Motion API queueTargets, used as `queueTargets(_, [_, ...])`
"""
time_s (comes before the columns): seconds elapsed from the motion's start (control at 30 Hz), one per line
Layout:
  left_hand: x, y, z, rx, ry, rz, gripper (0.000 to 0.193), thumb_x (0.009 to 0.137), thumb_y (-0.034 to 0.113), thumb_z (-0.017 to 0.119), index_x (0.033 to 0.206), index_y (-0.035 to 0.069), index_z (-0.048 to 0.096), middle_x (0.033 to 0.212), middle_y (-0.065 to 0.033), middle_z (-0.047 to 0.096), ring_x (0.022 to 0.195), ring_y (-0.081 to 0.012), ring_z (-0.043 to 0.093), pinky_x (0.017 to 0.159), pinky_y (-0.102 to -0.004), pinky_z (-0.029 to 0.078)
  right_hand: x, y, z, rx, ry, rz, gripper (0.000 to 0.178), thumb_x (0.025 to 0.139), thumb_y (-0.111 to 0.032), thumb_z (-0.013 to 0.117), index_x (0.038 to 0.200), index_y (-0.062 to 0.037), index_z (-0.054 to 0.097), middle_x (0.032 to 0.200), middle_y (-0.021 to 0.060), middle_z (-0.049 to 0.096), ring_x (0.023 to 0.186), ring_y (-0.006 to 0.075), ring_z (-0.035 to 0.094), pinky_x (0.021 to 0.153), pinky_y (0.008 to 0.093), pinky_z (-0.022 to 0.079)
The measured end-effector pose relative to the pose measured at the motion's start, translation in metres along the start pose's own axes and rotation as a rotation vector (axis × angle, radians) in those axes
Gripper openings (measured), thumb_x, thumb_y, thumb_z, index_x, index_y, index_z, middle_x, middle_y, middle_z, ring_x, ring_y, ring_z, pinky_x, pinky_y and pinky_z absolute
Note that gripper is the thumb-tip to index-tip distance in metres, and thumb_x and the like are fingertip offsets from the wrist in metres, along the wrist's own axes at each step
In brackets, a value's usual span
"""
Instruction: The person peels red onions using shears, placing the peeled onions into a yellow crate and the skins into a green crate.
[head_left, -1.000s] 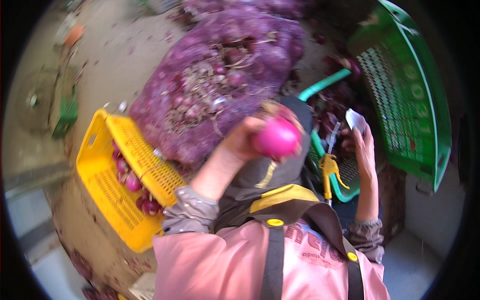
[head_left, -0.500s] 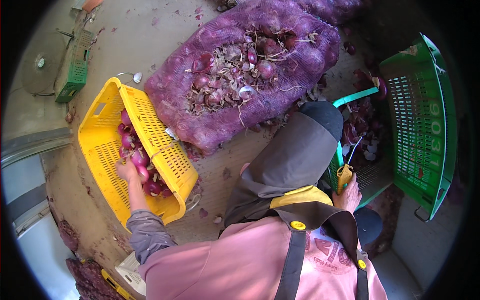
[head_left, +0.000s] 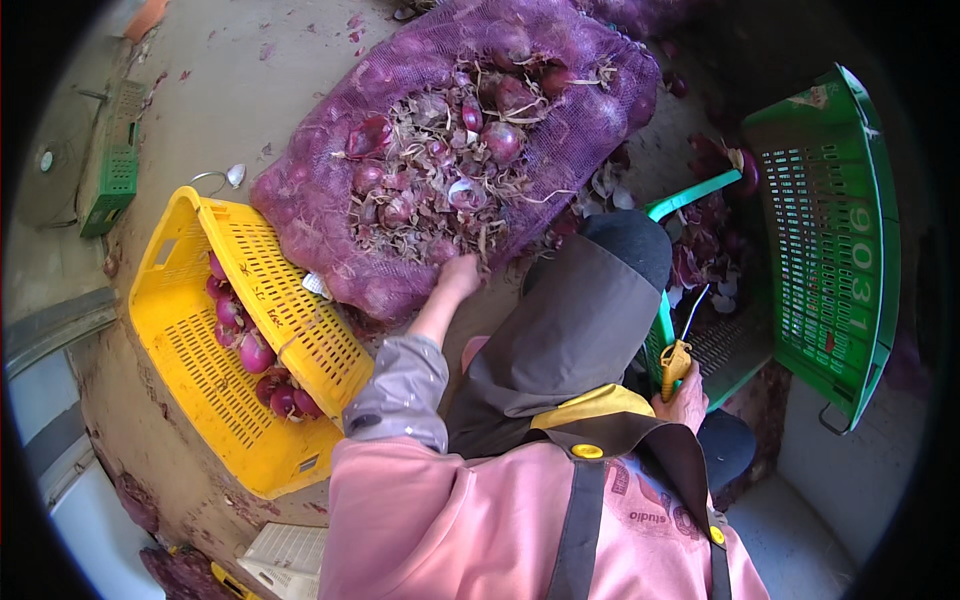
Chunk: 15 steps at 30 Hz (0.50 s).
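Observation:
My left hand (head_left: pixel 461 274) is at the near edge of the opening in a purple mesh sack (head_left: pixel 312 200), beside an onion (head_left: pixel 440 250) among the loose skins. Its fingers are too indistinct to show whether they grip anything. My right hand (head_left: pixel 684 402) is closed round the yellow handle of an air blow gun (head_left: pixel 675 365), its thin bent nozzle pointing up and away. Red onions (head_left: pixel 502 142), dry skins and roots fill the sack's opening. To the left, a tilted yellow crate (head_left: pixel 190 400) holds several smooth, shiny peeled onions (head_left: pixel 256 352).
At the right stands a green crate (head_left: pixel 825 260), with onion skins (head_left: pixel 705 235) beside it and a green bar (head_left: pixel 700 193) close to my knee. A small green crate (head_left: pixel 110 175) lies far left. A white crate (head_left: pixel 290 548) sits low at the left.
My left hand has left the onions in the yellow crate and moved right and away to the sack's opening. My right hand keeps hold of the air blow gun. The whole view has shifted slightly.

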<state>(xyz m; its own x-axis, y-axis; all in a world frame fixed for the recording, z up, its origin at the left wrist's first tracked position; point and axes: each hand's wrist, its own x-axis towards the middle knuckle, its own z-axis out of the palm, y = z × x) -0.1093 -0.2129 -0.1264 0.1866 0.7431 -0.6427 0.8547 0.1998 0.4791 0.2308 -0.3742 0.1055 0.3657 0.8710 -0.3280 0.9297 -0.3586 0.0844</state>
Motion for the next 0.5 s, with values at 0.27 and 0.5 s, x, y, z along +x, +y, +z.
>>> queueTargets(0.27, [-0.008, 0.004, -0.012, -0.185, 0.302, -0.102, 0.028, 0.076, 0.021, 0.061, 0.092, 0.0, 0.053, 0.087, -0.0236, 0.059, 0.087, -0.0393, 0.057, 0.077, -0.0456, 0.044, 0.004, -0.007, -0.009, 0.081, -0.05, 0.037, 0.078, 0.059, -0.01, 0.062, 0.126, 0.0075, 0.026, 0.109, 0.0219, 0.048, 0.102, 0.0345, 0.048, 0.085, 0.0427, 0.038])
queueTargets(0.5, [-0.004, 0.003, -0.058, 0.225, 0.18, -0.355, 0.05, 0.071, 0.032, 0.068, 0.107, 0.001, 0.051, 0.114, -0.0183, 0.041, 0.102, -0.0321, 0.049, 0.081, -0.0421, 0.044, 0.007, -0.008, -0.007, 0.104, -0.047, 0.022, 0.076, 0.059, -0.008, 0.061, 0.125, 0.0074, 0.027, 0.106, 0.0227, 0.048, 0.099, 0.0357, 0.05, 0.082, 0.042, 0.04])
